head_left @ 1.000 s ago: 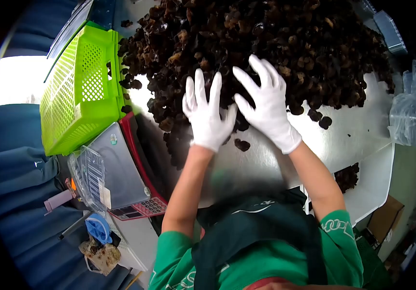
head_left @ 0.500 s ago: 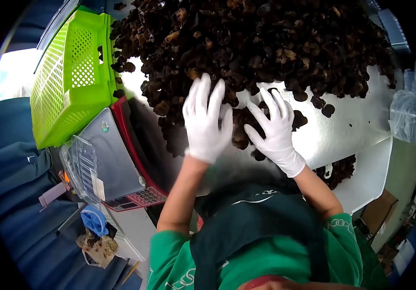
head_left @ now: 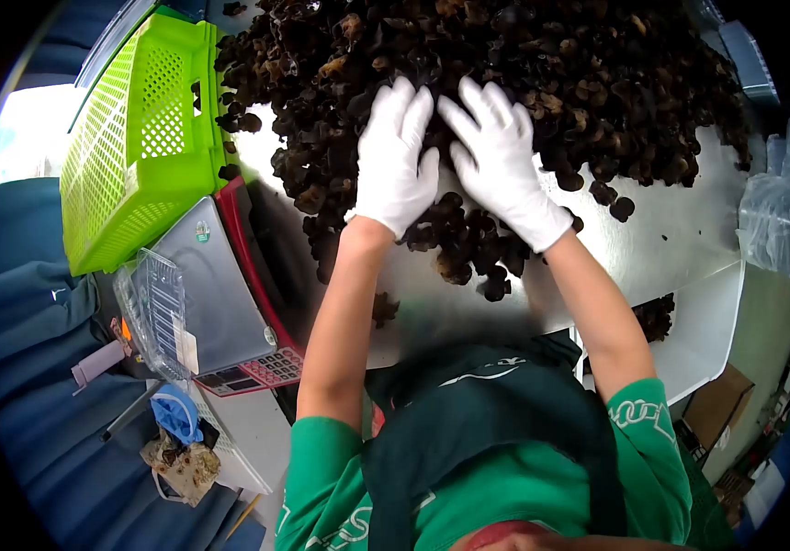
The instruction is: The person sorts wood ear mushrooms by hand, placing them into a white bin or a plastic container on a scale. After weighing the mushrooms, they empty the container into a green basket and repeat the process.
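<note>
Fingers (head_left: 411, 103) spread flat, gripping nothing: left hand (head_left: 395, 163) and right hand (head_left: 503, 165) press side by side on the near edge of the dried-fungus pile (head_left: 542, 55) (heaped on a steel table (head_left: 657, 248)). Likely raking; pulling a batch off calls for curled fingers.

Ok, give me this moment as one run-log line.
left hand: open, flat on mushroom pile | right hand: open, flat on pile | green crate, scale: left of pile
</note>
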